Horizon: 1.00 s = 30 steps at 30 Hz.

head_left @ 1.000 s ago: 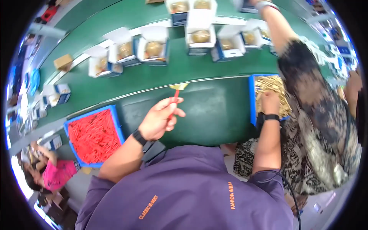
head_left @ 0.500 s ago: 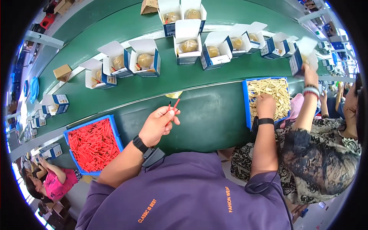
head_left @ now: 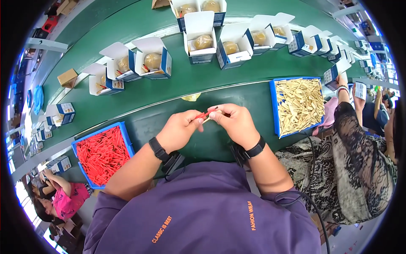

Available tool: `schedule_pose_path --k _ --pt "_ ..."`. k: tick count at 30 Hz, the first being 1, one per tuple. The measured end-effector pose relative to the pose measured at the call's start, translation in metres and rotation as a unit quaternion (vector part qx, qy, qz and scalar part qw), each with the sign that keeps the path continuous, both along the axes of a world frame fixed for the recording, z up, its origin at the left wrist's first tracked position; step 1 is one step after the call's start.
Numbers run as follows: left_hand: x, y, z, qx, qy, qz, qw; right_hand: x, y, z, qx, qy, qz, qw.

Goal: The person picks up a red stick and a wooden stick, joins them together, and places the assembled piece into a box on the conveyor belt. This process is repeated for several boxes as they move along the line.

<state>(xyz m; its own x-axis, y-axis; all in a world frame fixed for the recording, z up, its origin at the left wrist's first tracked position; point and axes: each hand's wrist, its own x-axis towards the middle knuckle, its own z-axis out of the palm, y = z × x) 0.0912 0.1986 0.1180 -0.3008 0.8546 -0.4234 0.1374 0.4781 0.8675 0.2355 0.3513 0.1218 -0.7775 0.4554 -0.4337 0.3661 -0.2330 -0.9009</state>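
My left hand [head_left: 179, 130] and my right hand [head_left: 237, 125] meet over the near side of the green table, fingertips almost touching. Between them are thin red sticks with dark tips [head_left: 207, 114], pinched in my left fingers; my right thumb and fingers close on their other end. A pale wooden stick [head_left: 207, 120] shows just below the red ones, at my right fingertips. Exactly which fingers bear each stick is partly hidden. To the left sits a blue tray [head_left: 129, 139] heaped with red sticks; to the right, another blue tray [head_left: 275, 108] holds pale wooden sticks.
Several open white-and-blue boxes [head_left: 202, 53] with round tan lumps in them line the green belt [head_left: 186, 80] beyond. A yellowish scrap [head_left: 191, 97] lies ahead of my hands. A brown carton [head_left: 67, 78] stands far left. A co-worker's hand [head_left: 341, 80] grips a box at right.
My right hand has left the tray of wooden sticks and come to my left hand, with a pale stick now showing there. The co-worker's box at right has moved farther off.
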Motion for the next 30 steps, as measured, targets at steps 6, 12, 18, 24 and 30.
schedule_pose_path --k 6,12,18,24,30 --pt "0.004 -0.003 -0.010 -0.005 -0.112 0.009 0.994 0.002 0.003 -0.007 -0.050 0.027 -0.043 0.997" --pt "-0.001 -0.019 -0.018 -0.048 -0.293 0.186 0.937 -0.026 0.078 0.010 0.327 0.045 -0.186 0.925" --pt "0.003 -0.019 -0.021 -0.012 -0.341 0.231 0.911 -0.071 0.124 -0.022 0.630 0.013 0.042 0.775" --pt "0.000 -0.026 -0.025 -0.020 -0.336 0.235 0.912 -0.074 0.122 -0.029 0.655 0.005 0.030 0.755" --pt "0.001 -0.026 -0.033 -0.025 -0.341 0.219 0.914 -0.085 0.124 -0.033 0.649 -0.025 0.016 0.760"
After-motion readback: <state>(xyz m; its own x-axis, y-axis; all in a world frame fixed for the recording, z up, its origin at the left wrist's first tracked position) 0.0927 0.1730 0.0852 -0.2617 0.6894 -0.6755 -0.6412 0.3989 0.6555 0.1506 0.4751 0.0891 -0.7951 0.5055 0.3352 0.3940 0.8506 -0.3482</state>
